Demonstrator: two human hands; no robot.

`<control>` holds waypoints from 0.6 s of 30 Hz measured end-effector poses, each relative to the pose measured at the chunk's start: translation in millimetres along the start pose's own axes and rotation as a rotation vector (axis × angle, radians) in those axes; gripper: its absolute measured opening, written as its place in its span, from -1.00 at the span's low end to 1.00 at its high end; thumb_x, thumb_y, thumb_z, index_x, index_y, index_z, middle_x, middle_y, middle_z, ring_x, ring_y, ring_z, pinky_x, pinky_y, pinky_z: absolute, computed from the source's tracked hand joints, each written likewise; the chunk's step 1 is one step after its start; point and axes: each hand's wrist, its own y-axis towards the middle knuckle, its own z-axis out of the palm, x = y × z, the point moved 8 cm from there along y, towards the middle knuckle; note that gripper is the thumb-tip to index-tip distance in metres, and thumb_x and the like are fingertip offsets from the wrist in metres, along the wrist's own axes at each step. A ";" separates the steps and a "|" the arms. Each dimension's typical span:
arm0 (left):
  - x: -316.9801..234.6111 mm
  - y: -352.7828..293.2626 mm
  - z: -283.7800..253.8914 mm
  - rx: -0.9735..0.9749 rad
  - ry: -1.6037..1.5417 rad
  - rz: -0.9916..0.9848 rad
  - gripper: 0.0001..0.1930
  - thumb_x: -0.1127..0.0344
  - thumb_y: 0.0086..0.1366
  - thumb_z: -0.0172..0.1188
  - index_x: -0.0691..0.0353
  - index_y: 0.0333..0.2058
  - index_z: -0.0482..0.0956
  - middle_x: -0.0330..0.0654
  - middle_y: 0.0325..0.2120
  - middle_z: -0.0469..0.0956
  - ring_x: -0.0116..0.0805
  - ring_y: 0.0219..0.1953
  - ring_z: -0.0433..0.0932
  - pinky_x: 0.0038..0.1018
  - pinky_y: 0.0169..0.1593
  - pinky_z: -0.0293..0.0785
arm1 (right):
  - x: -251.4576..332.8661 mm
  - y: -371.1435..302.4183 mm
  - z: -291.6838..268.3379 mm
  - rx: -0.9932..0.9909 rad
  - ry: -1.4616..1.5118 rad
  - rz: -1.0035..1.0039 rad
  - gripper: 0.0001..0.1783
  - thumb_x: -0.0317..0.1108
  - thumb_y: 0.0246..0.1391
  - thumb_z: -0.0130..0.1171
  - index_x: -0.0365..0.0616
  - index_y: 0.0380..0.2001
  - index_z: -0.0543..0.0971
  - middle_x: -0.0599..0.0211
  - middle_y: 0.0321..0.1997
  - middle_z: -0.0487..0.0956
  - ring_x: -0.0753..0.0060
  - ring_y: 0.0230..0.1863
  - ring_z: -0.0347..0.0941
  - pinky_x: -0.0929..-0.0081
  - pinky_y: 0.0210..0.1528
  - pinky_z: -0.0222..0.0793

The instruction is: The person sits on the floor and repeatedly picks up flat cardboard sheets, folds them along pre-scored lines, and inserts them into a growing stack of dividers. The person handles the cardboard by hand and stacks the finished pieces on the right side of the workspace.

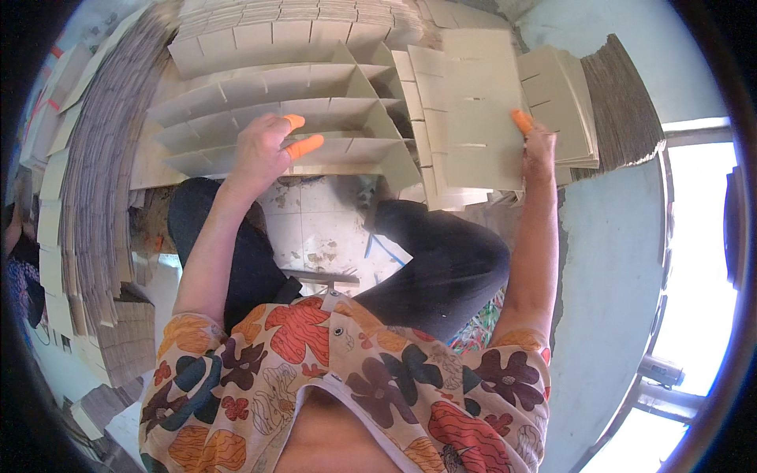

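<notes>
My right hand (538, 143), an orange finger cot on one finger, grips the right edge of a slotted cardboard strip (479, 102), held upright lengthwise. More slotted strips (426, 150) lie beside and under it. Over the front of a partly assembled cardboard divider (327, 151) is my left hand (264, 147). Its thumb and forefinger, both in orange cots, are apart with nothing visible between them; the other fingers curl in. Several long strips of the divider stand on edge, running left to right, and a cross strip (386, 130) is slotted over them near their right ends.
A long stack of cardboard strips (102, 150) runs down the left side. Further stacks stand at the back (292, 35) and at the far right (623, 102). Below the work surface are my bent legs (441, 260) and a stained tiled floor (307, 217). A pale wall (607, 292) borders the right.
</notes>
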 end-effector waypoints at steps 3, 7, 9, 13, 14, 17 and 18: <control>2.0 -1.0 -1.0 0.053 0.052 0.027 -0.64 0.18 -0.01 0.41 0.32 -0.31 0.60 -0.04 -0.45 0.57 -0.08 -0.34 0.55 -0.29 -0.27 0.48 | 71.7 -25.8 8.3 -0.052 -0.138 -0.189 -0.67 -0.38 0.00 0.30 -0.35 -0.16 0.61 0.28 -0.32 0.63 0.55 -0.35 0.50 0.61 -0.29 0.43; 10.1 -7.9 15.6 0.162 0.047 0.056 -0.72 0.23 -0.01 0.38 0.26 -0.36 0.60 -0.08 -0.46 0.58 -0.08 -0.36 0.54 -0.27 -0.26 0.48 | 125.2 -60.6 74.1 0.003 -0.139 -0.358 -0.62 -0.47 -0.02 0.31 -0.36 -0.10 0.57 0.21 -0.31 0.64 0.53 -0.35 0.50 0.59 -0.27 0.43; 14.7 -12.8 28.5 0.187 0.019 0.086 -0.78 0.28 0.00 0.36 0.24 -0.40 0.58 -0.10 -0.49 0.58 -0.08 -0.39 0.53 -0.26 -0.27 0.47 | 128.1 -67.0 114.8 0.150 -0.206 -0.567 -0.60 -0.48 -0.04 0.32 -0.29 -0.06 0.56 0.20 -0.27 0.65 0.56 -0.38 0.50 0.57 -0.30 0.44; 13.3 -14.6 32.3 0.141 -0.026 0.089 -0.84 0.34 0.00 0.33 0.24 -0.47 0.54 -0.10 -0.56 0.55 -0.09 -0.43 0.50 -0.24 -0.33 0.45 | 128.7 -100.1 187.2 0.264 -0.635 -0.696 -0.67 -0.44 -0.08 0.32 -0.30 -0.19 0.60 0.05 -0.34 0.64 0.48 -0.53 0.53 0.47 -0.45 0.43; 12.4 -14.6 33.0 0.128 -0.039 0.096 -0.84 0.34 0.00 0.31 0.24 -0.49 0.53 -0.08 -0.58 0.53 -0.07 -0.43 0.50 -0.23 -0.34 0.44 | 126.7 -102.6 196.5 0.289 -0.627 -0.699 -0.69 -0.44 -0.09 0.32 -0.33 -0.21 0.59 0.00 -0.35 0.62 0.40 -0.54 0.53 0.44 -0.46 0.43; 11.4 -15.0 32.1 0.125 -0.047 0.091 -0.85 0.35 0.00 0.30 0.24 -0.51 0.51 -0.07 -0.62 0.50 -0.06 -0.43 0.48 -0.21 -0.36 0.42 | 115.7 -101.9 219.6 0.358 -0.636 -0.710 -0.73 -0.45 -0.09 0.29 -0.37 -0.28 0.59 -0.11 -0.38 0.57 0.16 -0.54 0.53 0.35 -0.46 0.42; 11.7 -15.3 32.0 0.130 -0.045 0.086 -0.86 0.36 0.00 0.29 0.24 -0.52 0.50 -0.07 -0.63 0.49 -0.06 -0.44 0.48 -0.20 -0.36 0.42 | 112.2 -100.9 226.1 0.375 -0.660 -0.715 -0.74 -0.46 -0.09 0.28 -0.37 -0.28 0.59 -0.13 -0.38 0.57 0.08 -0.53 0.52 0.32 -0.45 0.42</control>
